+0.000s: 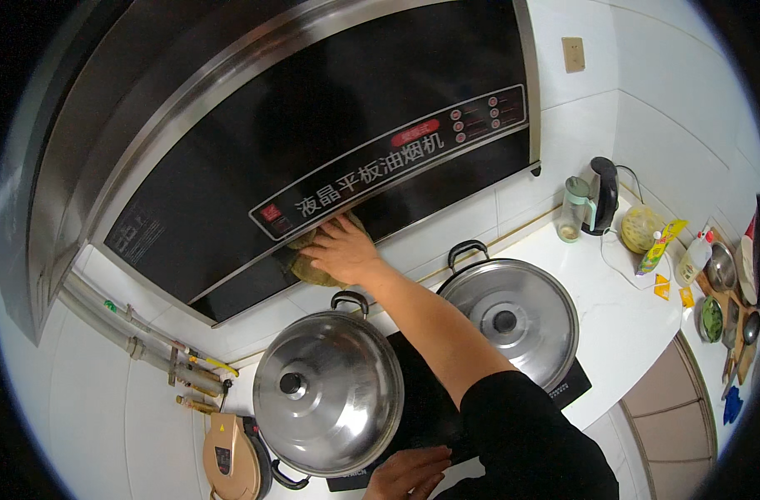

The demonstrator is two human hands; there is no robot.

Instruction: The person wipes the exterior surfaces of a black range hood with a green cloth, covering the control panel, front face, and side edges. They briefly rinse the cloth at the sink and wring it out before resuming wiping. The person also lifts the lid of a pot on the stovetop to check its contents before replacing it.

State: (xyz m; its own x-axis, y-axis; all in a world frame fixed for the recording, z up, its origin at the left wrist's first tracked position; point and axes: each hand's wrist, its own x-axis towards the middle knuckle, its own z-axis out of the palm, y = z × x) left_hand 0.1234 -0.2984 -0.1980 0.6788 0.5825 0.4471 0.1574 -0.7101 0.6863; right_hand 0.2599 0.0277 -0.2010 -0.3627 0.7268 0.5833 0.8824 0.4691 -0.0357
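Note:
My right hand (342, 250) presses a crumpled olive-green cloth (317, 272) flat against the lower black panel of the range hood (411, 194), its fingers spread over the cloth. Below, at the picture's bottom edge, my left hand (411, 472) is partly in view by the front of the black cooktop (417, 400); its fingers lie close together, and its palm is hidden. Two large steel pans with domed lids stand on the cooktop, the left lid (336, 400) and the right lid (517, 312) on either side of my right forearm.
A tan electric griddle (233, 456) sits at the lower left, under wall pipes (142, 350). On the white counter (629, 325) at the right stand a pitcher (573, 212), a black kettle (601, 194), a yellow basket (641, 228), bottles, bowls and utensils.

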